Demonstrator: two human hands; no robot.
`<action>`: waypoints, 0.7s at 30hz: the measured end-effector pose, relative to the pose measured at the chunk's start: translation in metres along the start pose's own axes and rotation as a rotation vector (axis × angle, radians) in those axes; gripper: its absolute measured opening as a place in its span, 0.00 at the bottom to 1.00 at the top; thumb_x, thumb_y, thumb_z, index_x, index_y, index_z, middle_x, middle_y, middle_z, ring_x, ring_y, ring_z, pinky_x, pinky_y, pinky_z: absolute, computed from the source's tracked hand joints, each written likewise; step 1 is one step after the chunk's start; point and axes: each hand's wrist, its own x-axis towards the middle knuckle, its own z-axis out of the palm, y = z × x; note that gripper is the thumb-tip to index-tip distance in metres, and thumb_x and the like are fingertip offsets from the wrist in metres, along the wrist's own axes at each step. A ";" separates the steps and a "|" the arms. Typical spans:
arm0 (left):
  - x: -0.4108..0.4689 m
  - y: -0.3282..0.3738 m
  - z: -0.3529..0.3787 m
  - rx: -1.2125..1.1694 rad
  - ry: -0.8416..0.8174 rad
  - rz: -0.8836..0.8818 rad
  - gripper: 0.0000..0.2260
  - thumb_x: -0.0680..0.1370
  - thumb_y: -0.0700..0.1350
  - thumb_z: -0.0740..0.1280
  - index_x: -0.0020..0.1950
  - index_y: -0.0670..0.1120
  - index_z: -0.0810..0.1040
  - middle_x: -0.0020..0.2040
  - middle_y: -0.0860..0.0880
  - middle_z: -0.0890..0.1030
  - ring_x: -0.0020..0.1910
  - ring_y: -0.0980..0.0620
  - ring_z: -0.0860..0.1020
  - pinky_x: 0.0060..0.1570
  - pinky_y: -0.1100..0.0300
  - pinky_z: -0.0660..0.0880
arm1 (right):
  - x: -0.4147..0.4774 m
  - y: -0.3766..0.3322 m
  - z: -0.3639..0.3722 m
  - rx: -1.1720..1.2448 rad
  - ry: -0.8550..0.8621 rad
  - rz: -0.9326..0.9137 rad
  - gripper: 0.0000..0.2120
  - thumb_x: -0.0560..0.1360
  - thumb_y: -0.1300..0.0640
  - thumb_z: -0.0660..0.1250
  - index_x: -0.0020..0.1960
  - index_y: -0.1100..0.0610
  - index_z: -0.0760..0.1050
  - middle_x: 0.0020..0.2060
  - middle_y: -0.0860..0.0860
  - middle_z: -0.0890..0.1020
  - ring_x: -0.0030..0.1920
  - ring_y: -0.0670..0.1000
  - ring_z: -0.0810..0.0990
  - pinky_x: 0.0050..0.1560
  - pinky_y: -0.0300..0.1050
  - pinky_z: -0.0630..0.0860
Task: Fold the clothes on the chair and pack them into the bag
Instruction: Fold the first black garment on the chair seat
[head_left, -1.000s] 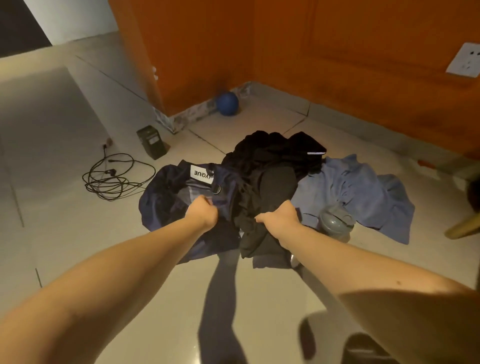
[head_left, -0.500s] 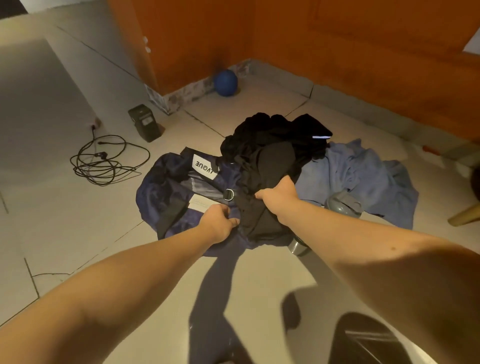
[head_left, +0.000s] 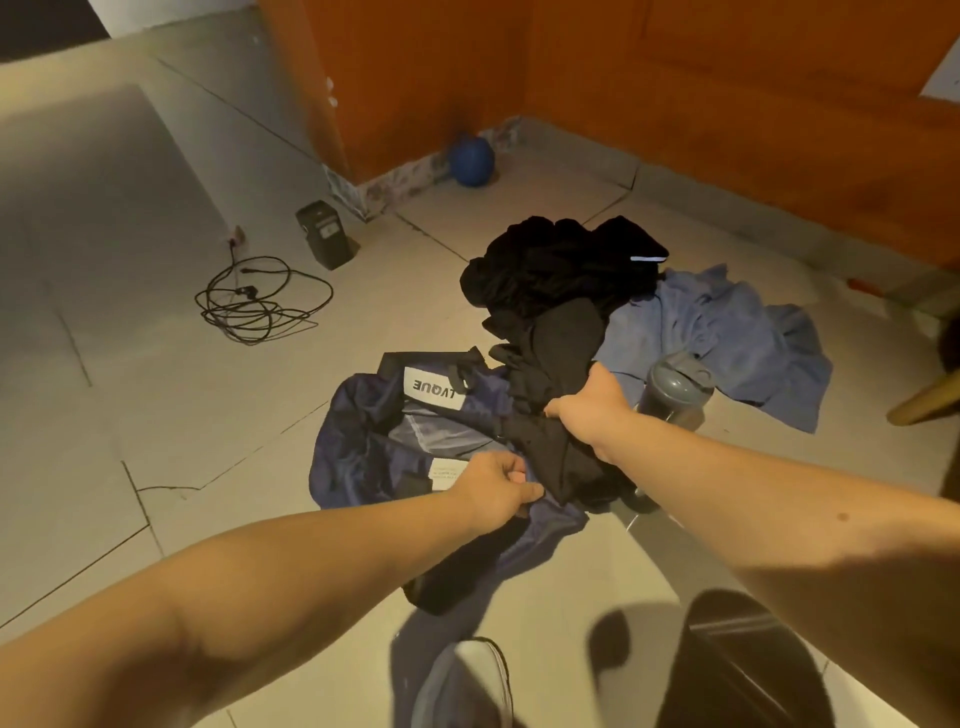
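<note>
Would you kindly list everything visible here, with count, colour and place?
bag: 1, navy with white label, floor centre
black garment: 1, black, draped over the bag's right edge
clothes pile: 1 heap, black, floor behind the bag
cloth: 1, blue, spread on the floor at right
bottle: 1, grey, by the cloth's near edge
cable: 1 coil, black, floor at left
box: 1, black, floor near the wall corner
ball: 1, blue, against the skirting
wooden leg: 1, tan, right edge
shoe: 1, grey, bottom edge
left-hand grip: 1, pinches the bag's near rim
right-hand grip: 1, holds the black garment
</note>
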 end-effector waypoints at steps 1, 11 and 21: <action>-0.004 -0.001 -0.004 -0.002 -0.068 0.001 0.16 0.80 0.35 0.69 0.35 0.48 0.73 0.27 0.56 0.76 0.34 0.54 0.76 0.51 0.51 0.81 | -0.001 0.003 0.000 -0.006 -0.002 0.004 0.36 0.74 0.63 0.75 0.76 0.60 0.61 0.69 0.57 0.73 0.64 0.61 0.74 0.56 0.51 0.73; 0.041 -0.051 -0.142 1.262 0.194 0.047 0.23 0.79 0.49 0.63 0.74 0.48 0.70 0.71 0.47 0.74 0.71 0.43 0.69 0.69 0.48 0.67 | 0.007 0.012 0.017 -0.057 0.031 -0.035 0.20 0.77 0.63 0.71 0.63 0.55 0.65 0.51 0.49 0.70 0.49 0.51 0.70 0.49 0.46 0.70; 0.037 -0.078 -0.155 1.585 -0.046 -0.084 0.19 0.83 0.44 0.55 0.74 0.48 0.71 0.71 0.47 0.75 0.69 0.45 0.69 0.66 0.51 0.67 | 0.010 -0.043 0.041 0.170 0.108 -0.203 0.21 0.74 0.66 0.72 0.59 0.53 0.66 0.50 0.48 0.74 0.50 0.51 0.75 0.53 0.44 0.73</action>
